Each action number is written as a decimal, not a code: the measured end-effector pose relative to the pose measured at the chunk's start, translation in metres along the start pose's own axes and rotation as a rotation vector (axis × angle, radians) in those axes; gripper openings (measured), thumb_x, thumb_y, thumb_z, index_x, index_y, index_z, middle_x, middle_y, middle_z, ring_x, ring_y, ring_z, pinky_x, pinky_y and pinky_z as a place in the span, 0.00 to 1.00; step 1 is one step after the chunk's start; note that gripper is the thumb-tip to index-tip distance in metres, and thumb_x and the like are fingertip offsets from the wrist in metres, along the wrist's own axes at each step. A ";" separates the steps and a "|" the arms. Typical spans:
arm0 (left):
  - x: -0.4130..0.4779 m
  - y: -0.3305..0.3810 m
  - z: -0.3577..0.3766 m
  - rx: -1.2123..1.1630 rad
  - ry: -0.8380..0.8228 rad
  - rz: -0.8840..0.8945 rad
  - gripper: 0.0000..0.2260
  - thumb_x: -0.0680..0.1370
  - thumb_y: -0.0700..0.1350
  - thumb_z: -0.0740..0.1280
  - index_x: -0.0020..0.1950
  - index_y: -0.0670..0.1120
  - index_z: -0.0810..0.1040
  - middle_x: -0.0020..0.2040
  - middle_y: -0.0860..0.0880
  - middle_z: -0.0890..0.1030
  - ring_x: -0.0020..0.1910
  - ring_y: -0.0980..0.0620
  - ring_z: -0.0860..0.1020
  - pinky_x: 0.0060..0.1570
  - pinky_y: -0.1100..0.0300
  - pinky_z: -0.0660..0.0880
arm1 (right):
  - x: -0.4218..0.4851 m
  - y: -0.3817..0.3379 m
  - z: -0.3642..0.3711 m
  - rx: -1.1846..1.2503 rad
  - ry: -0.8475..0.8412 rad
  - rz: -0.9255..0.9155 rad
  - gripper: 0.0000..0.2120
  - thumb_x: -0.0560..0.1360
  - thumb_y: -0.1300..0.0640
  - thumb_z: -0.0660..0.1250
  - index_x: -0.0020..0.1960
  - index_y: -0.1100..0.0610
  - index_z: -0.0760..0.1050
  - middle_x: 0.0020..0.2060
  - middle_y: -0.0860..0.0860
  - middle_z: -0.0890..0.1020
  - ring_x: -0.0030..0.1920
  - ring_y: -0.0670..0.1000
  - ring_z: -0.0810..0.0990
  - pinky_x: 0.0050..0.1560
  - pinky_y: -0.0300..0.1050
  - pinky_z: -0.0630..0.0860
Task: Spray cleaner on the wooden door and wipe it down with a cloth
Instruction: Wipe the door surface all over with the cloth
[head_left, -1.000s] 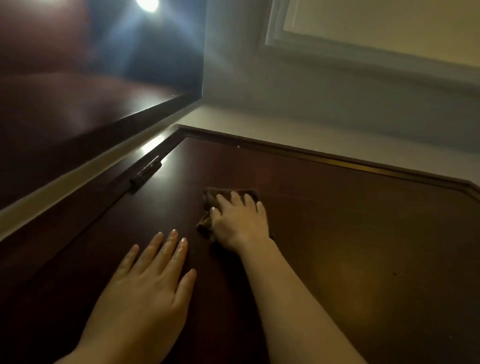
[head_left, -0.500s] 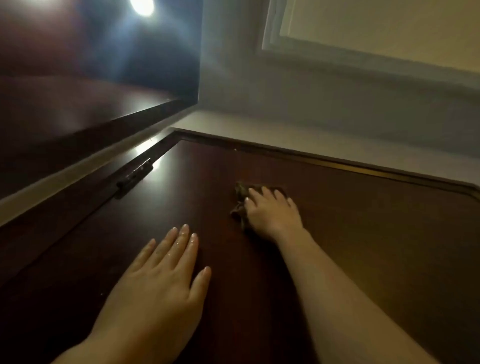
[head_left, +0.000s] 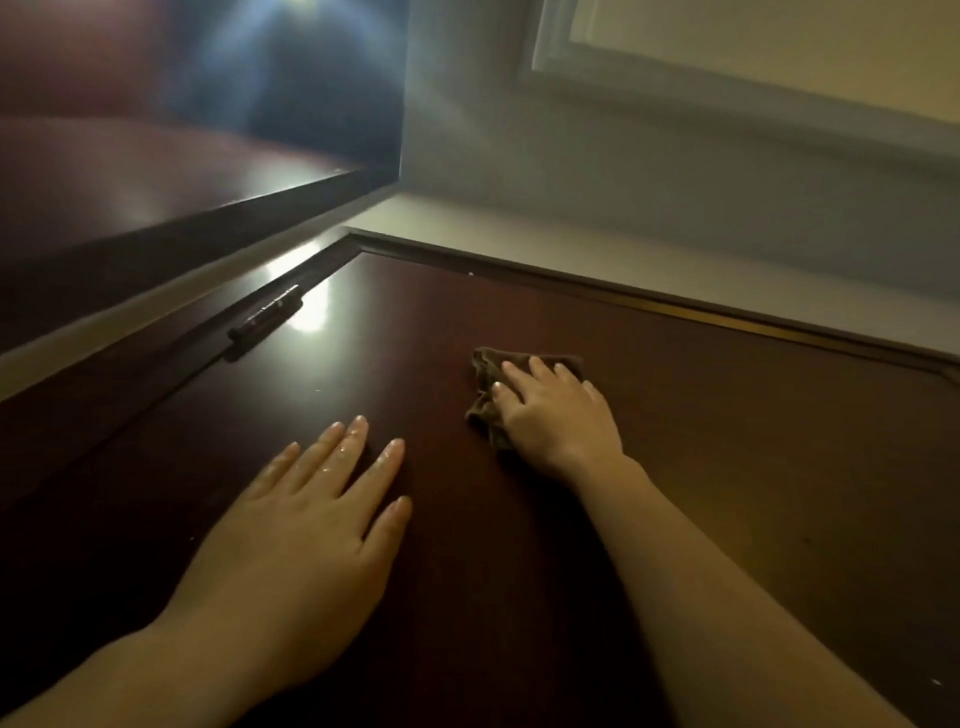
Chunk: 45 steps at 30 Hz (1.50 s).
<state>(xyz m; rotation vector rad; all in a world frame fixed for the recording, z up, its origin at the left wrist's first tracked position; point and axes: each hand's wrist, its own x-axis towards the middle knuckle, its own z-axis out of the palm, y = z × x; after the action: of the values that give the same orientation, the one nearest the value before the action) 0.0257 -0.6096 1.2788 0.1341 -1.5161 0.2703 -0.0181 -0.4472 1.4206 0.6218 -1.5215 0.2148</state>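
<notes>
Right hand (head_left: 558, 415) presses cloth (head_left: 483, 376), released grip, fingers (head_left: 540, 370) toward door (head_left: 727, 441) top; left hand (head_left: 301, 530) flat.

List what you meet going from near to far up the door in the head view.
Left hand flat on the door → right hand pressing the cloth → hinge → door's top edge → pale wall.
</notes>
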 end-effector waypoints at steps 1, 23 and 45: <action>-0.001 0.000 0.001 0.021 -0.008 0.002 0.34 0.58 0.60 0.19 0.64 0.54 0.26 0.67 0.51 0.29 0.67 0.58 0.32 0.72 0.56 0.37 | -0.003 0.010 -0.002 -0.001 0.007 0.045 0.24 0.81 0.42 0.43 0.76 0.45 0.52 0.77 0.48 0.51 0.76 0.52 0.47 0.74 0.53 0.44; 0.025 0.072 0.007 -0.009 -0.046 -0.046 0.28 0.76 0.61 0.37 0.75 0.57 0.37 0.76 0.51 0.38 0.75 0.52 0.37 0.73 0.54 0.39 | -0.027 0.086 -0.020 -0.039 -0.035 0.309 0.27 0.79 0.38 0.41 0.76 0.46 0.50 0.77 0.50 0.50 0.76 0.57 0.46 0.73 0.57 0.43; 0.022 0.070 0.003 0.127 -0.110 0.027 0.46 0.57 0.64 0.22 0.76 0.56 0.39 0.77 0.49 0.38 0.75 0.50 0.40 0.74 0.53 0.41 | -0.066 0.135 -0.022 -0.041 0.031 0.309 0.26 0.80 0.40 0.41 0.76 0.46 0.50 0.77 0.49 0.50 0.76 0.54 0.48 0.73 0.56 0.44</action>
<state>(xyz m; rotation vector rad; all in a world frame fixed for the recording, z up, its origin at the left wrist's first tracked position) 0.0053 -0.5414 1.2950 0.2332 -1.6112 0.3860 -0.0717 -0.3081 1.3914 0.3460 -1.5841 0.4256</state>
